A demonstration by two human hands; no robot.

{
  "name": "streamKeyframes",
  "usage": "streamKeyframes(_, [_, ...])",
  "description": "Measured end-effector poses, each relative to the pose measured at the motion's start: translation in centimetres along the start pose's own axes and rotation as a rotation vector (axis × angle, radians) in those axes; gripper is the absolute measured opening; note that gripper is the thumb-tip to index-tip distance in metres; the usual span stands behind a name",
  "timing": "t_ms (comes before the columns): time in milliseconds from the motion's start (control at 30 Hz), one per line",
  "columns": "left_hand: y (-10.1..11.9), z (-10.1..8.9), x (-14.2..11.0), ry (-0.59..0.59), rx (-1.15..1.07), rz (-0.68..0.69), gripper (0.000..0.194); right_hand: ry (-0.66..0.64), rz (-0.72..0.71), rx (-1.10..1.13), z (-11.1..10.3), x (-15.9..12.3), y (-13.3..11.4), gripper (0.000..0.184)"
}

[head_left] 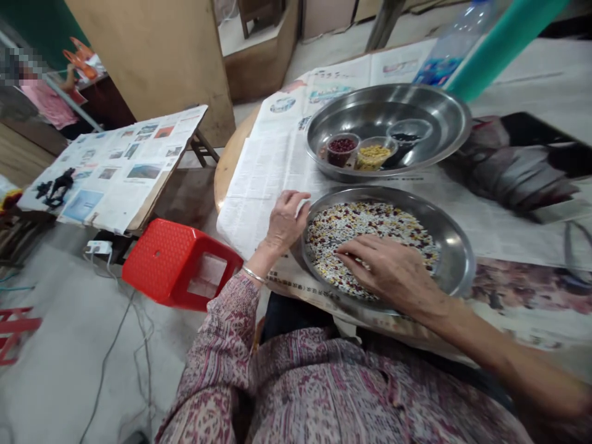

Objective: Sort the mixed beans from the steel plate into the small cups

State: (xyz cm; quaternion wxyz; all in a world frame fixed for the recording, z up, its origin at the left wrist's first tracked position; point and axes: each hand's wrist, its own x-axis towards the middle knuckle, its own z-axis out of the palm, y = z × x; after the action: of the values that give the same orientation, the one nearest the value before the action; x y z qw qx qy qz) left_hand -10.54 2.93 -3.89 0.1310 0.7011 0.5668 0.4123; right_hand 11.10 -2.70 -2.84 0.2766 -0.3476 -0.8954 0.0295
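As the open right hand (pixel 388 268) rests on mixed beans (pixel 370 228), the curled left hand (pixel 287 222) touches the basin (pixel 457 259).

Right hand (pixel 388 266) spread, left hand (pixel 285 223) curled

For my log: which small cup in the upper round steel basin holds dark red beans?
The leftmost clear cup; the middle cup holds yellow grains, the right cup black ones.

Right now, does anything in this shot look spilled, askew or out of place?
Nothing stands out: the mixed beans lie inside the steel basin under the right hand, and the three small cups stand upright in the upper basin.
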Motion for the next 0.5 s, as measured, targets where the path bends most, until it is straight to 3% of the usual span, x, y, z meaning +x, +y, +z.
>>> streamKeyframes(133, [3.8, -2.6, -1.2, -0.187, 0.291, 0.294, 0.027, 0.135, 0.061, 0.184, -0.8, -1.2, -1.0, 0.015])
streamKeyframes(233, [6.5, -3.1, -2.7, -0.314, 0.412, 0.442, 0.032, 0.281, 0.074, 0.251, -2.2, -2.2, -2.5, 0.013])
streamKeyframes(333, [7.8, -2.8, -3.6, -0.369, 0.447, 0.531, 0.033, 0.368, 0.011, 0.242, -3.3, -2.7, -3.9, 0.029])
streamKeyframes(500, [8.2, -2.9, -4.1, -0.405, 0.521, 0.57, 0.036, 0.362, -0.054, 0.214, -4.0, -2.4, -5.2, 0.057])
